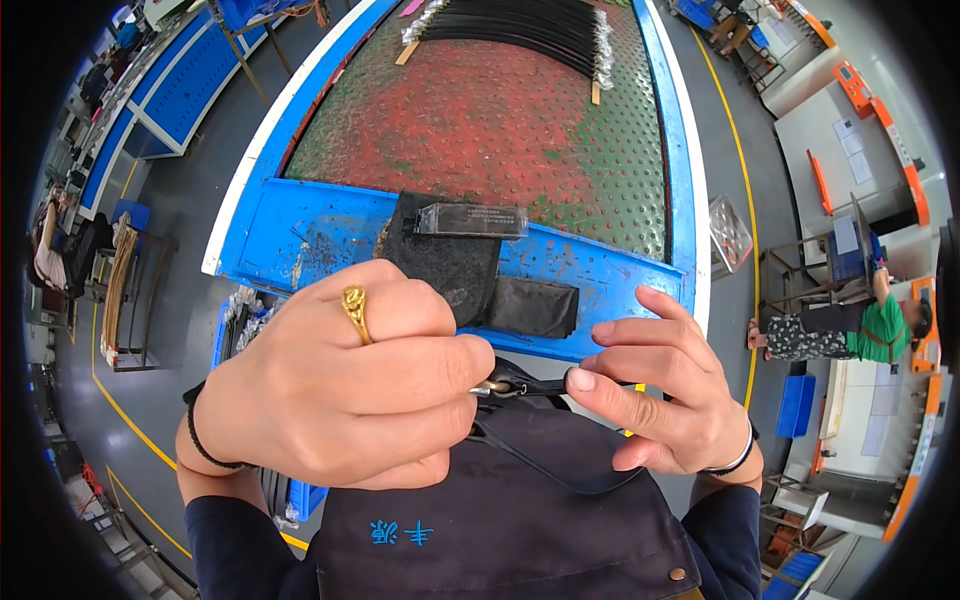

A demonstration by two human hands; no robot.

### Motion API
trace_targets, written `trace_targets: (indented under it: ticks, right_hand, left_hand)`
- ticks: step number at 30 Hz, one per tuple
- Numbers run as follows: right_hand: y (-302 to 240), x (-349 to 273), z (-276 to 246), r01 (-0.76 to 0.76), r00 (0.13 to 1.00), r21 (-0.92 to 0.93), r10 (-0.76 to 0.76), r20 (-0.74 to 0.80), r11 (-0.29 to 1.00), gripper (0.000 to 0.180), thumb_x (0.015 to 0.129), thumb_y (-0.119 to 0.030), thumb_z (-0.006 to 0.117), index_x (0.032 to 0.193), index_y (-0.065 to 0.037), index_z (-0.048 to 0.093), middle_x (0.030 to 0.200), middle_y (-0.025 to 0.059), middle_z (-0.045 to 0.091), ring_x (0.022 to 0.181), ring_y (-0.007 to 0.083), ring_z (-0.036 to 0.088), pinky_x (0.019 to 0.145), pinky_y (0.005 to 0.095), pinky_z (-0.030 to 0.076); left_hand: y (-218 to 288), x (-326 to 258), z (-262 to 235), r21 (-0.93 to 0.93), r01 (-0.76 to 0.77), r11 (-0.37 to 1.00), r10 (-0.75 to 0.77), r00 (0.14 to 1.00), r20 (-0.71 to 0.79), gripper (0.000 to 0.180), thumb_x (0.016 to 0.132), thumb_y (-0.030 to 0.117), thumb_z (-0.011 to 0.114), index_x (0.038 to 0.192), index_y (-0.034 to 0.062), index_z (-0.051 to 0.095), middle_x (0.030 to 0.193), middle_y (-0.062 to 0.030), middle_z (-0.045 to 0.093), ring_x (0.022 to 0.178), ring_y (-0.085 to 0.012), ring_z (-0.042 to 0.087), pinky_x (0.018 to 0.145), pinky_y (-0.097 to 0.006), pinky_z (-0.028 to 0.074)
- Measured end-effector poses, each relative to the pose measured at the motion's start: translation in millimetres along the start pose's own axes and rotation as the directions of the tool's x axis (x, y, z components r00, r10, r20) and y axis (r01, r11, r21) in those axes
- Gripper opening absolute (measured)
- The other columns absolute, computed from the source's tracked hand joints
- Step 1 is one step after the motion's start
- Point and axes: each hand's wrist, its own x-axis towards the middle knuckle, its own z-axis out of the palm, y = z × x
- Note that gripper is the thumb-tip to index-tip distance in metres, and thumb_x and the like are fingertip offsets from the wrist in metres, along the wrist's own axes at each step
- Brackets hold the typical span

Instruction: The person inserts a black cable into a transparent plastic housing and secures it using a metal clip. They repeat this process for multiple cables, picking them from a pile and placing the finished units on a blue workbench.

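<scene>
Fingertips of the left hand pinch a small brass-coloured metal ring at the end of a thin black strap. That hand is curled closed around the fitting, thumb against forefinger, and it wears a gold ring on one finger. The right hand sits just beside it, fingers half spread, with the forefinger and thumb tip touching the strap right next to the metal ring; whether they actually grip it cannot be told. The strap's short visible stretch runs left to right between the two hands, then droops in a loop below them, over a dark apron. The left hand is the nearer one to the metal ring and holds it. Beyond the hands, a blue workbench edge carries a folded black cloth and a small dark block. Farther up, a bundle of black straps lies on a red and green studded mat.
</scene>
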Motion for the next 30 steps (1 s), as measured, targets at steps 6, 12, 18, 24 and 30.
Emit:
trace_targets:
  ticks: [6, 12, 18, 24, 30]
  right_hand:
    - [7, -2, 2, -0.040, 0.999, 0.068, 0.041, -0.014, 0.997, 0.061, 0.083, -0.054, 0.041, 0.116, -0.005, 0.059, 0.091, 0.0055, 0.056, 0.093, 0.0240, 0.056, 0.093, 0.0460, 0.037]
    - [29, -17, 2, -0.279, 0.887, 0.516, 0.423, -0.185, 0.810, 0.060, 0.094, -0.046, 0.027, 0.116, 0.002, 0.055, 0.100, 0.0143, 0.059, 0.094, 0.0300, 0.055, 0.094, 0.0423, 0.036]
    - [48, -32, 41, -0.425, 0.843, 0.302, 0.495, -0.210, 0.853, 0.057, 0.094, -0.040, 0.025, 0.115, 0.003, 0.056, 0.108, 0.0176, 0.057, 0.111, 0.0329, 0.047, 0.097, 0.0406, 0.032]
    - [21, -19, -1, -0.213, 0.942, 0.078, 0.226, -0.249, 0.974, 0.071, 0.092, -0.054, 0.015, 0.113, -0.004, 0.060, 0.109, 0.0155, 0.059, 0.115, 0.0354, 0.046, 0.102, 0.0485, 0.025]
    - [3, -13, -19, -0.061, 0.968, -0.034, 0.051, -0.247, 0.998, 0.069, 0.090, -0.058, 0.014, 0.110, -0.009, 0.058, 0.106, 0.0042, 0.063, 0.116, 0.0304, 0.048, 0.104, 0.0547, 0.019]
  left_hand:
    - [1, 1, -1, 0.019, 0.010, 1.000, -0.011, 1.000, 0.005, 0.012, 0.051, 0.011, 0.060, 0.062, 0.0071, 0.058, 0.079, -0.0039, 0.060, 0.065, -0.0201, 0.051, 0.050, -0.031, 0.037]
    - [6, -2, -3, 0.064, 0.041, 0.997, -0.039, 0.998, -0.043, 0.012, 0.049, 0.011, 0.059, 0.060, 0.0092, 0.057, 0.079, -0.0020, 0.060, 0.066, -0.0197, 0.051, 0.052, -0.031, 0.039]
    - [8, -5, -3, 0.059, 0.047, 0.997, -0.043, 0.997, -0.063, 0.012, 0.048, 0.012, 0.059, 0.060, 0.0090, 0.056, 0.079, -0.0022, 0.060, 0.065, -0.0197, 0.052, 0.052, -0.031, 0.038]
    - [10, -5, -10, 0.074, 0.063, 0.995, -0.059, 0.996, -0.061, 0.015, 0.043, 0.011, 0.056, 0.058, 0.0086, 0.056, 0.076, -0.0018, 0.059, 0.063, -0.0193, 0.051, 0.051, -0.031, 0.037]
    - [14, -1, -8, 0.016, 0.101, 0.995, -0.100, 0.994, -0.050, 0.016, 0.041, 0.012, 0.056, 0.057, 0.0083, 0.056, 0.073, -0.0009, 0.056, 0.059, -0.0182, 0.051, 0.051, -0.030, 0.036]
